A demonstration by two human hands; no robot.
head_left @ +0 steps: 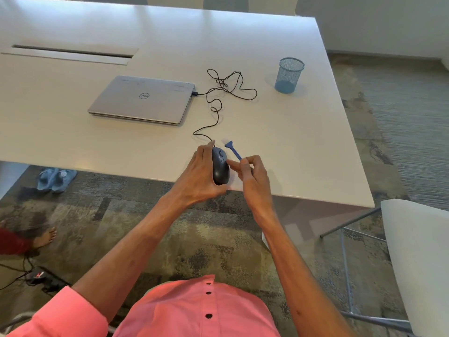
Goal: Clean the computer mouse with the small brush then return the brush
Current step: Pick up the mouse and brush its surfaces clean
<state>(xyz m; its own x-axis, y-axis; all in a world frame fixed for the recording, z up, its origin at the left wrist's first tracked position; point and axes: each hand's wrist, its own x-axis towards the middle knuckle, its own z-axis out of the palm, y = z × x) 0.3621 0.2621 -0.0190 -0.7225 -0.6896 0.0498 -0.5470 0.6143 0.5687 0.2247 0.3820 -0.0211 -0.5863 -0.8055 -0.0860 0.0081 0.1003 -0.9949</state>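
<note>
Fingers of the right hand (252, 176) pinch the lower end of the small blue plastic brush with pale bristles (232, 150), just right of frame centre, while the left hand (198, 176) wraps around the dark grey oval computer mouse (220, 167) from its left side, index finger stretched along the mouse's far end. From the single head view, the mouse sits near the front edge of the white table (303, 147), its long axis running roughly away from the person, and whether it rests on the surface or is lifted slightly cannot be told. The brush handle slants up and to the left from the pinch, so the bristle head sits just beyond and to the right of the mouse's far end, near it but not touching. The coming move seems to turn on that gap: the bristles lie up and right of the mouse's top, so a short tilt left and toward the person should bring them onto the buttons and wheel. The thin black cable (218, 113) runs from the mouse toward the closed silver laptop (143, 99) at upper left of centre. The blue wire-mesh cup (289, 75), upper right, is probably where the brush goes back.
</note>
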